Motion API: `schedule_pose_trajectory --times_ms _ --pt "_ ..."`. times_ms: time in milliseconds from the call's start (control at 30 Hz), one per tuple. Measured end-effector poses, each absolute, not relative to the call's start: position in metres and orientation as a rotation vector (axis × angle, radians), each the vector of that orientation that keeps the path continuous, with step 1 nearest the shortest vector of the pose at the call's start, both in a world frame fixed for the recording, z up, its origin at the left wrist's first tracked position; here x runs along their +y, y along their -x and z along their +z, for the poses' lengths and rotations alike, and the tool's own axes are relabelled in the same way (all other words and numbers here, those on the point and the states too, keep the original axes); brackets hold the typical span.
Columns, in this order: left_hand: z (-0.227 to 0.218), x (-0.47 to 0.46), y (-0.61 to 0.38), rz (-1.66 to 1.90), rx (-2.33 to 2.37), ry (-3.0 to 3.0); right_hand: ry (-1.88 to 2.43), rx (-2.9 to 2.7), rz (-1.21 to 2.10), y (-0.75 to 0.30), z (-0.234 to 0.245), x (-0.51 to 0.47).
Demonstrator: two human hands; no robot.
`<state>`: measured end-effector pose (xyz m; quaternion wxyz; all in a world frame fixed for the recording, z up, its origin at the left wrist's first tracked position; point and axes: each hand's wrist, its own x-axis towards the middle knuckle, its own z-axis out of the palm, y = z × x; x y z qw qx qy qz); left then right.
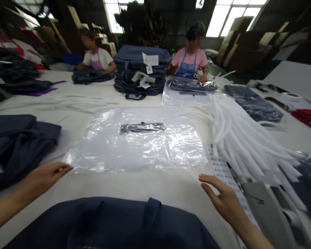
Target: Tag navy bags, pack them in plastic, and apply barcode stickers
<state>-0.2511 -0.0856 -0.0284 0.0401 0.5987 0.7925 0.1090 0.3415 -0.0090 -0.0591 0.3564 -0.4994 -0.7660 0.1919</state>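
Tall windows (pixel 233 17) light the workroom, and a pale desk (pixel 150 185) spreads out beneath and beyond both hands. Between and nearer than them bulges a navy bag (pixel 114 221); shoved forward, it could ruck up whatever lies ahead of it. Just past the fingertips, the clear plastic (pixel 134 148) lies flat but wrinkled, and being so thin and slick it would probably skate or fold if tugged from one side only. White strips (pixel 238 131) heap up beyond the right hand, loose enough that a sweeping forearm might drag some across the film. Beside that same hand, a printed sheet (pixel 223 166) runs close to the plastic's right edge and could get caught along with it. The left hand (pixel 50 174) has its fingertips narrowed on the near left corner, seemingly pinching it; the right hand (pixel 224 199) is spread wide and empty by the near right corner, leaving that side free to shift. Beyond both hands, a dark strip (pixel 142 128) shows within the plastic's outline; whether under or inside it, I cannot tell.
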Motion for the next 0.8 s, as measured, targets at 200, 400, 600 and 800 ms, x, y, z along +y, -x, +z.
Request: schedule_pose_trajectory --times_ms 200,400,600,800 --pt "-0.057 0.021 0.231 0.346 2.198 -1.784 1.362 -2.069 0.671 -0.231 -0.078 0.109" --pt "-0.080 0.068 0.261 0.099 1.995 -1.713 1.703 -2.346 0.617 -0.222 -0.099 0.156" --pt "-0.048 0.094 0.260 0.326 2.160 -1.791 1.745 -2.382 0.476 -0.200 -0.059 0.180" --pt "-0.029 0.064 0.264 0.224 2.191 -1.990 1.547 -2.617 0.115 -0.211 -0.025 0.183"
